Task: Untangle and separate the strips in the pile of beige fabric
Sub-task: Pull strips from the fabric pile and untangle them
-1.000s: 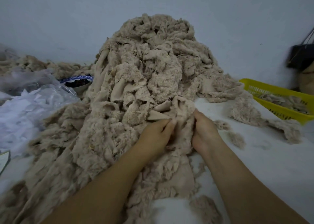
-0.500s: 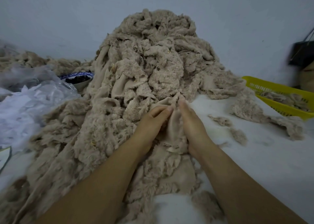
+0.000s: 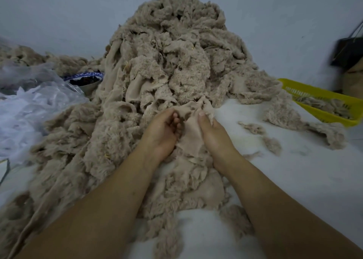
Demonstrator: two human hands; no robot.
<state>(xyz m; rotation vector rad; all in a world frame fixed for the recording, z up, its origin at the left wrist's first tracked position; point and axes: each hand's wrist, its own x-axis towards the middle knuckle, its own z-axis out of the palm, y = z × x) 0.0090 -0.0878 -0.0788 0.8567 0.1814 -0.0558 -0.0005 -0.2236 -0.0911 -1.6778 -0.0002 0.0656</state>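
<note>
A tall pile of beige fuzzy fabric strips [image 3: 176, 58] rises in the middle of the white table and spills toward me. At its foot my left hand [image 3: 163, 133] has its fingers curled into the fabric. My right hand [image 3: 214, 135] pinches a smooth-backed beige strip [image 3: 191, 129] with its thumb on top. The strip stretches between both hands and runs up into the pile. Its lower end lies over more fuzzy strips in front of me.
Crumpled clear plastic [image 3: 35, 105] lies at the left, beside a blue-rimmed bowl [image 3: 86, 79]. A yellow basket [image 3: 322, 101] holding beige scraps sits at the right, with a dark bag [image 3: 347, 52] behind it. Small loose fabric bits [image 3: 261, 135] lie on the white table [image 3: 294, 170].
Both hands have moved closer together and slightly up the strip. My left fingers have curled from flat into the fabric. The view has shifted a little.
</note>
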